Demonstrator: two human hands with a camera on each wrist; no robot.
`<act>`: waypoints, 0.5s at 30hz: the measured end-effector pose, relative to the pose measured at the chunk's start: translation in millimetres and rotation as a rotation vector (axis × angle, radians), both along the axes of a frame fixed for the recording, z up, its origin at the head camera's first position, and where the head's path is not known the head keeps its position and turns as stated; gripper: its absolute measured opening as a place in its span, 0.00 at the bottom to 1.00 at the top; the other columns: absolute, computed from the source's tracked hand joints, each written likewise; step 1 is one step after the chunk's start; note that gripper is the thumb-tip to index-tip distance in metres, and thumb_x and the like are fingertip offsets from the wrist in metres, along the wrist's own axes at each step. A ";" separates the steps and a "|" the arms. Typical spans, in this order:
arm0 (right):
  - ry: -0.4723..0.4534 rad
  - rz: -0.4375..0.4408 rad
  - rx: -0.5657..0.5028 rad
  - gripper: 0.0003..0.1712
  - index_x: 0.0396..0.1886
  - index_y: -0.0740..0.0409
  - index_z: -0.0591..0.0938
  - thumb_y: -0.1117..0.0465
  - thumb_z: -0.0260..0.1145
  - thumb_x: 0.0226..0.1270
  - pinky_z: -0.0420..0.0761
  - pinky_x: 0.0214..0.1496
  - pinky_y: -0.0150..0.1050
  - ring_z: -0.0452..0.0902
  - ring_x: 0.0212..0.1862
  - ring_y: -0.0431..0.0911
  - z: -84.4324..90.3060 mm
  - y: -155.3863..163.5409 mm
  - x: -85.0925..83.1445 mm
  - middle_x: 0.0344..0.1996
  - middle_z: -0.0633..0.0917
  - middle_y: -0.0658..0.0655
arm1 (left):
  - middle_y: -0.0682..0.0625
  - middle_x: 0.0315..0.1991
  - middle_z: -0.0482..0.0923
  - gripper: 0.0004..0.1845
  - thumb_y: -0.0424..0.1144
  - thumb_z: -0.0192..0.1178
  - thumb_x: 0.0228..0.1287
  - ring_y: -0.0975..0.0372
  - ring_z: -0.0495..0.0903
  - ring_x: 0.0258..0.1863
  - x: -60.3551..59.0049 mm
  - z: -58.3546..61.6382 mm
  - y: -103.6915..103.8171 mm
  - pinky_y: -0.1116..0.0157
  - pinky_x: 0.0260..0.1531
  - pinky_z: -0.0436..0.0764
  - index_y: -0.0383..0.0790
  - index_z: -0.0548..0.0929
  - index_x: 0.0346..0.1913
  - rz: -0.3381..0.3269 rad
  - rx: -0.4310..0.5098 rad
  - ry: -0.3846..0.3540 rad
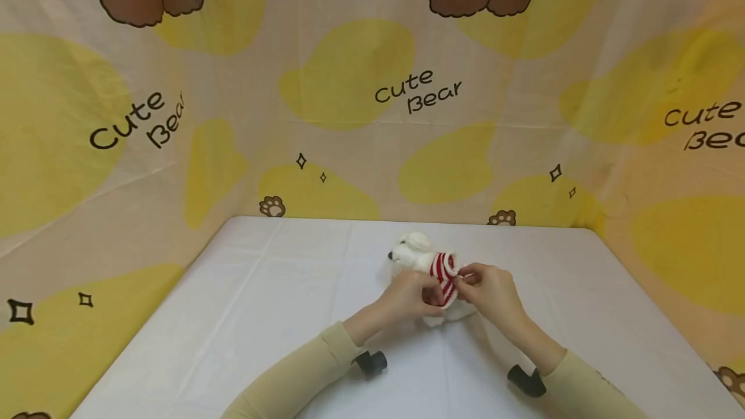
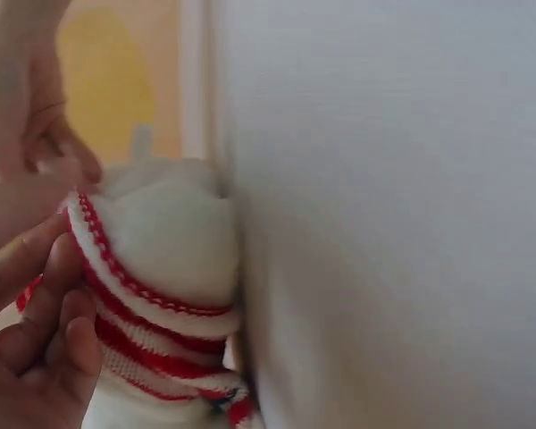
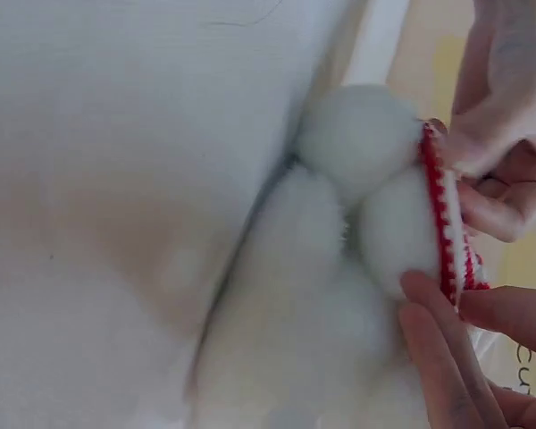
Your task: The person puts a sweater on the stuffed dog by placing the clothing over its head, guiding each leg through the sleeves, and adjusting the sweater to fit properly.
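Lying on the white counter (image 1: 244,315) at its 12 o'clock side, the plush dog (image 1: 414,256) is being dressed; both hands, left hand (image 1: 407,296) and right hand (image 1: 489,290), are pinching the striped sweater (image 1: 443,275) with curled fingers (image 2: 49,304). Tugging evenly should be keeping the hem straight.

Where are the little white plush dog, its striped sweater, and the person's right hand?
white plush dog (image 1: 410,252): head view, on its fluffy head.
red-and-white striped sweater (image 1: 442,271): head view, on the knit round its body.
right hand (image 1: 491,291): head view, on the back of the hand.
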State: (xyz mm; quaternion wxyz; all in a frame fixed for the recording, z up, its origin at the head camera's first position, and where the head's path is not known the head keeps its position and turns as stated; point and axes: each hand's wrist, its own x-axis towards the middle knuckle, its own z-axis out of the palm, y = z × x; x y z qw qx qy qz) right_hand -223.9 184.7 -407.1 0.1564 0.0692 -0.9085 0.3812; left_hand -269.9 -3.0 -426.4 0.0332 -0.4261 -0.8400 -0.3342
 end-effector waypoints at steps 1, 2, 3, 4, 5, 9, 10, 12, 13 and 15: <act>-0.013 0.002 -0.004 0.09 0.36 0.64 0.84 0.63 0.68 0.56 0.76 0.22 0.29 0.82 0.21 0.38 0.4 0.2 -0.2 0.24 0.88 0.55 | 0.59 0.22 0.78 0.08 0.41 0.72 0.50 0.77 0.70 0.22 -0.6 2.1 -0.3 0.80 0.24 0.72 0.45 0.81 0.25 -0.008 0.038 -0.007; -0.026 0.001 -0.006 0.10 0.36 0.64 0.84 0.62 0.68 0.57 0.77 0.22 0.30 0.82 0.21 0.38 0.6 0.4 -0.5 0.24 0.88 0.55 | 0.58 0.23 0.78 0.08 0.41 0.71 0.51 0.76 0.71 0.23 -1.5 5.1 -0.4 0.79 0.25 0.72 0.45 0.81 0.26 -0.012 0.081 -0.003; -0.037 0.000 -0.007 0.11 0.37 0.64 0.84 0.62 0.69 0.57 0.77 0.22 0.29 0.82 0.21 0.37 0.4 0.4 -0.8 0.25 0.88 0.56 | 0.57 0.24 0.78 0.07 0.40 0.70 0.53 0.74 0.71 0.24 -2.7 9.0 -0.2 0.78 0.25 0.73 0.44 0.82 0.28 -0.014 0.124 0.014; -0.044 0.002 -0.009 0.11 0.37 0.65 0.84 0.62 0.69 0.57 0.77 0.22 0.29 0.82 0.21 0.37 0.5 0.4 -0.9 0.25 0.88 0.56 | 0.56 0.26 0.78 0.05 0.38 0.68 0.55 0.72 0.72 0.25 -3.9 14.3 0.4 0.77 0.25 0.73 0.43 0.82 0.29 -0.013 0.169 0.036; -0.050 0.002 -0.011 0.12 0.38 0.65 0.84 0.61 0.69 0.57 0.77 0.22 0.30 0.82 0.21 0.37 0.7 0.2 -0.9 0.25 0.88 0.56 | 0.54 0.28 0.79 0.03 0.37 0.67 0.56 0.70 0.73 0.26 -5.5 20.5 1.6 0.75 0.25 0.74 0.42 0.83 0.31 -0.012 0.204 0.074; -0.030 -0.007 0.018 0.12 0.38 0.65 0.83 0.62 0.70 0.56 0.76 0.23 0.29 0.81 0.23 0.38 0.9 -0.9 -1.5 0.25 0.87 0.56 | 0.52 0.35 0.82 0.04 0.33 0.63 0.59 0.63 0.75 0.34 -14.2 42.0 9.1 0.73 0.32 0.74 0.41 0.84 0.37 -0.028 0.199 0.225; -0.019 -0.010 0.023 0.12 0.38 0.65 0.83 0.62 0.70 0.55 0.76 0.23 0.29 0.81 0.23 0.38 0.9 -1.2 -1.6 0.25 0.87 0.55 | 0.52 0.35 0.82 0.04 0.33 0.63 0.59 0.63 0.75 0.35 -16.5 45.2 11.0 0.73 0.34 0.73 0.42 0.85 0.37 -0.030 0.162 0.247; 0.001 -0.019 0.039 0.12 0.37 0.64 0.84 0.63 0.71 0.54 0.75 0.23 0.29 0.81 0.23 0.38 0.7 -1.8 -1.7 0.25 0.87 0.55 | 0.54 0.33 0.82 0.03 0.36 0.63 0.60 0.64 0.74 0.35 -21.0 47.5 13.9 0.74 0.35 0.70 0.44 0.85 0.36 -0.025 0.067 0.278; 0.006 -0.022 0.042 0.12 0.37 0.64 0.84 0.63 0.71 0.53 0.75 0.23 0.29 0.81 0.24 0.38 0.4 -1.9 -1.7 0.25 0.87 0.54 | 0.54 0.32 0.82 0.02 0.37 0.63 0.61 0.64 0.73 0.35 -22.7 47.2 14.8 0.75 0.35 0.69 0.44 0.85 0.34 -0.017 0.022 0.288; 0.015 -0.028 0.047 0.12 0.37 0.64 0.84 0.63 0.71 0.53 0.75 0.24 0.28 0.81 0.24 0.38 -0.3 -2.1 -1.6 0.24 0.87 0.53 | 0.55 0.29 0.81 0.03 0.39 0.64 0.60 0.65 0.72 0.33 -25.1 45.3 15.4 0.75 0.35 0.68 0.45 0.84 0.32 -0.001 -0.036 0.297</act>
